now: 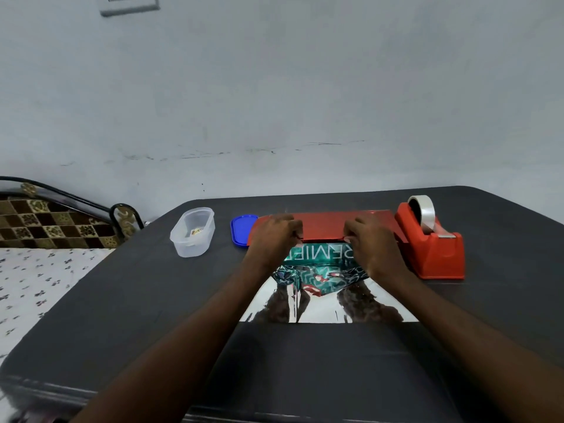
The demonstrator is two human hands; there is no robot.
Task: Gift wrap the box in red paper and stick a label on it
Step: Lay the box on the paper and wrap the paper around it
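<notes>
Box point(320, 257) mostly hidden: far part under the folded red paper point(329, 224), sides behind both hands; only a teal face with mirrored white letters shows, partial lettering, cannot read the whole word; box edges not traceable; label cannot be made out for sure; small coloured bits inside the clear plastic tub point(193, 232), too small to tell; fingertips of both hands curl out of sight at the paper edge; forearms cut off at the bottom frame edge; lower left corner blurred

Left hand point(274, 236) pinched closed on the near edge of the red paper flap, left end; right hand point(370, 239) pinched on the same edge, right end; flap pulled over the far side of the box; paper's silver underside point(329, 303) lies flat toward the person, mirrors the arms and the box print

Surface: dark grey table point(137, 300), matte, rounded far corners; pushed against a pale grey wall point(274, 87) with scuff marks; switch plate point(128, 4) at top left, cut by the frame; bed with floral sheet point(36, 285) and checked headboard point(45, 224) to the left of the table

Edges/room: red tape dispenser point(433, 242) with clear roll just beside the right hand, touching or nearly touching the paper's right end, cannot tell which; blue lid point(241, 230) just beside the paper's left end, partly under it; tub well apart to the left; near half of the table bare apart from the arms; right side past the dispenser bare up to the table edge
</notes>
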